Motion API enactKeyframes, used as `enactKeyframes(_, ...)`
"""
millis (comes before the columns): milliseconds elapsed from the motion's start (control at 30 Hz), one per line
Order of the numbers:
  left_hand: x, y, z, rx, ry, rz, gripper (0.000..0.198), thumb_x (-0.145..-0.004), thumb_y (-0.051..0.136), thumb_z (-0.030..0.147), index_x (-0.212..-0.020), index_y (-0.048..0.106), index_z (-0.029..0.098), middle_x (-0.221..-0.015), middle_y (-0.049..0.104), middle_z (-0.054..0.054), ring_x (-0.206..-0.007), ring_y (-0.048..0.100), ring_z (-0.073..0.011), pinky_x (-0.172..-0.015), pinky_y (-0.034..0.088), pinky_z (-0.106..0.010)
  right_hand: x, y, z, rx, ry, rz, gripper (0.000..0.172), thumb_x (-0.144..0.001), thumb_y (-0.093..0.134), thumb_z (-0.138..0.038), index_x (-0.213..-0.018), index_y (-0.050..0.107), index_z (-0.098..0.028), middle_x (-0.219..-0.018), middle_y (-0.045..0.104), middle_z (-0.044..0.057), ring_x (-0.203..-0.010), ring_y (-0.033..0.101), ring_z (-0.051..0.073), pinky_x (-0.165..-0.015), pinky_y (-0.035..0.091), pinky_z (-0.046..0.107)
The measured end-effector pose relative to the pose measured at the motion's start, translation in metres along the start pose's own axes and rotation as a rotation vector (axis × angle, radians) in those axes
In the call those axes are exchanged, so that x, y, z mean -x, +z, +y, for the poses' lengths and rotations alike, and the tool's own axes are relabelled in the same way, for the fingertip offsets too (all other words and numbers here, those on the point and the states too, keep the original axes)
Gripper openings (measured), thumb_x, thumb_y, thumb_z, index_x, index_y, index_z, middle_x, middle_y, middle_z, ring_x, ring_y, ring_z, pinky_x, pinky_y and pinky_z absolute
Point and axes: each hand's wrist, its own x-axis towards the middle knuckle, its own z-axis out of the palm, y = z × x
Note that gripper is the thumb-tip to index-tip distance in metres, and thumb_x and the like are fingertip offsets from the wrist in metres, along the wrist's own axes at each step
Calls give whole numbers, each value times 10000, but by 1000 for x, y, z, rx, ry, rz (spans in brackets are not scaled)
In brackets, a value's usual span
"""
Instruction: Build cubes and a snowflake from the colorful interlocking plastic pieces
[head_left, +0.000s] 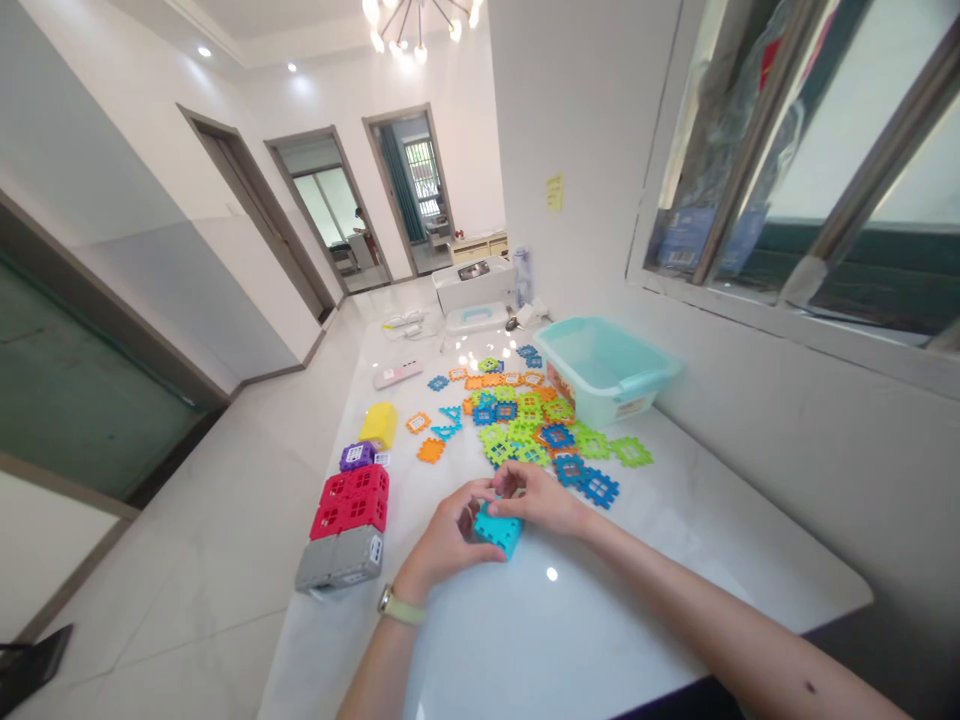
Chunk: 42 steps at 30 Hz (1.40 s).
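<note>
Both hands meet over a turquoise cube [498, 530] built of interlocking plastic tiles, low on the white table [600, 620]. My left hand [448, 535] grips the cube's left side; a watch sits on that wrist. My right hand [536, 497] curls over its top right, fingers closed on it. Just beyond lies a spread of loose tiles [525, 420] in green, orange and blue.
Finished cubes line the table's left edge: grey [339, 560], red [351, 500], purple [357, 456], yellow [379, 424]. A teal bin [604, 368] stands by the right wall. White boxes and a remote [398, 374] lie at the far end. Floor drops off left.
</note>
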Motion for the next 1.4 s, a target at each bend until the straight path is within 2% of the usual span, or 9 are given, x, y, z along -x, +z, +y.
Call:
enactKeyframes(200,-2,3,-6,16,55,16,478,-568,909,427,-862,621,183,-1213,607,-110,-1142,571,-288,-915,472,-368,-2,-1,6,-76,-7,3,486,-594,861,-393,-916,556,-197,-784,616,-23,-699,583,142,-601,454,237)
enactKeyframes(333,-6,4,-16,-39,154,96,503,-536,906,489,-780,588,186,-1089,617,-85,-1097,578,-265,-939,458,-376,0,-1,2,49,-60,7,333,-699,790,-411,-871,610,-190,-752,605,-19,-670,556,133,-584,427,227)
enactKeyframes(467,-9,4,-25,-117,175,200,540,-541,887,536,-812,573,190,-1054,610,-75,-1053,588,-252,-921,463,-367,6,-5,-7,205,-144,-34,267,-777,720,-405,-924,654,-193,-827,623,-1,-660,546,124,-582,426,225)
enactKeyframes(600,-9,4,-25,-147,157,288,525,-567,885,499,-823,547,191,-1051,604,-64,-997,602,-236,-896,464,-356,9,-7,-8,265,-205,-110,386,-738,754,-383,-1062,639,-208,-951,620,18,-704,568,135,-614,463,237)
enactKeyframes(833,-7,3,-18,-150,191,326,468,-580,898,385,-819,544,195,-995,577,-40,-954,577,-220,-832,455,-318,7,-6,-5,294,-194,-130,415,-778,720,-408,-1129,619,-211,-1029,651,43,-793,613,171,-662,500,261)
enactKeyframes(967,-8,-3,-23,-169,177,397,484,-566,903,361,-835,537,194,-1013,560,-44,-981,568,-228,-826,452,-319,-2,-28,3,523,-229,86,238,-905,528,-313,-1067,648,-187,-1018,685,75,-897,622,207,-738,491,298)
enactKeyframes(1100,-10,-7,-28,-202,162,458,470,-573,897,331,-826,526,192,-987,547,-39,-976,557,-227,-824,448,-321,-11,-57,16,759,-179,317,214,-841,503,-179,-955,681,-146,-923,690,109,-897,601,249,-838,447,374)
enactKeyframes(1233,-11,-7,-27,-207,147,461,458,-595,887,299,-857,525,198,-991,546,-29,-961,562,-214,-812,448,-307,-9,-61,19,869,-153,242,213,-750,650,-237,-948,703,-180,-1057,677,106,-1032,544,301,-902,382,409)
enactKeyframes(1400,-10,-7,-22,-243,153,461,451,-604,884,296,-863,529,197,-1003,551,-32,-963,567,-212,-819,439,-305,-1,-47,7,963,-145,109,91,-724,670,-246,-800,659,-198,-923,668,59,-988,531,274,-850,350,373)
